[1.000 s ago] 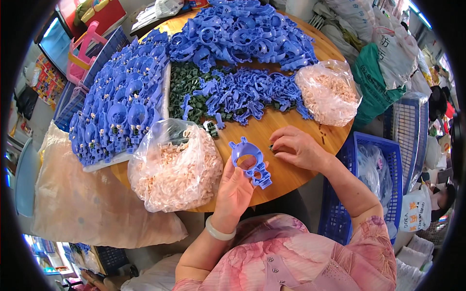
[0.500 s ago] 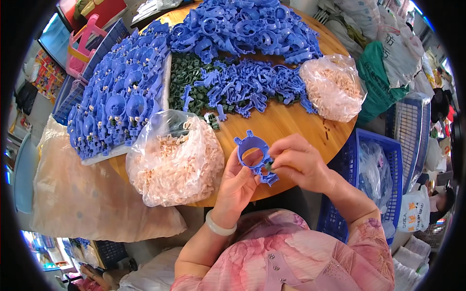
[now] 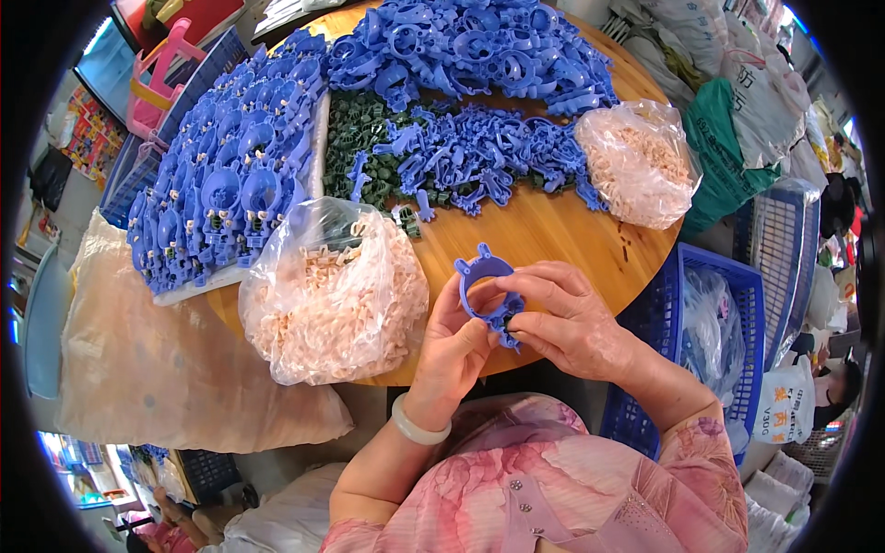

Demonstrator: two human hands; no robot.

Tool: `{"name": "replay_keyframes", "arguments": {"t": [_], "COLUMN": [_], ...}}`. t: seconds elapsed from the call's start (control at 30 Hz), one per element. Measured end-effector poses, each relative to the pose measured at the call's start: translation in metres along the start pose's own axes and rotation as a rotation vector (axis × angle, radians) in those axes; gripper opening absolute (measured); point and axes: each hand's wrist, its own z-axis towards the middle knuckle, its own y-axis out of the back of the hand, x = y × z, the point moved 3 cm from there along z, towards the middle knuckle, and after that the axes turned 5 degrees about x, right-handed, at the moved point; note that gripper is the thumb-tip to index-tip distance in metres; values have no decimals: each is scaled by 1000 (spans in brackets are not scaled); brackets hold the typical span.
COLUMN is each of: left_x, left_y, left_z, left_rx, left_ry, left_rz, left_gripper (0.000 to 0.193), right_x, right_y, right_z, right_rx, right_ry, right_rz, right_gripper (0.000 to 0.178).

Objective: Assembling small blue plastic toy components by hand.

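Over the near edge of the round table, my left hand [image 3: 452, 350] is closed around a blue plastic ring part [image 3: 482, 267] with small knobs on its rim. The ring tilts with its knobs toward the far side. My right hand [image 3: 576, 323] is closed on the same part, its index finger across the ring and its thumb pressed at the lower end. A bit of dark green shows beside that thumb, partly hidden by the fingers. Left of my hands stands a clear bag of small pale peach pieces [image 3: 336, 295].
Loose blue ring parts [image 3: 470, 55] are heaped at the far side of the wooden table [image 3: 461, 241]. Nearer lie small blue pieces [image 3: 489, 152] and dark green pieces [image 3: 355, 138]. Rows of assembled blue parts [image 3: 221, 175] fill a board on the left. Another peach bag [image 3: 636, 166] and a blue crate [image 3: 678, 276] are right.
My right fingers have moved in from beside the blue ring part onto it, and the dark green piece at their tips is now mostly covered. My left hand keeps its hold.
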Motion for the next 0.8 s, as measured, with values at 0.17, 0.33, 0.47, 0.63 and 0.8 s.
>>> {"name": "replay_keyframes", "arguments": {"t": [0.17,0.33,0.47,0.63,0.8], "left_x": [-1,-1,-1,-1,-2], "left_y": [1,1,2,-6,-10], "left_z": [1,1,1,1,2], "left_rx": [24,-10,-19,98,121], "left_ry": [-21,-13,-8,99,127], "left_rz": [100,83,113,-14,-13], "left_gripper": [55,55,56,51,52], "right_x": [-2,0,-4,-27,-42], "right_y": [0,-3,1,5,-13], "right_z": [-3,-2,-3,7,9], "right_rx": [-9,0,-45,-160,-166], "right_ry": [-18,29,-1,-337,-546], "right_rz": [112,51,140,343,641], "right_gripper": [21,22,23,29,27]}}
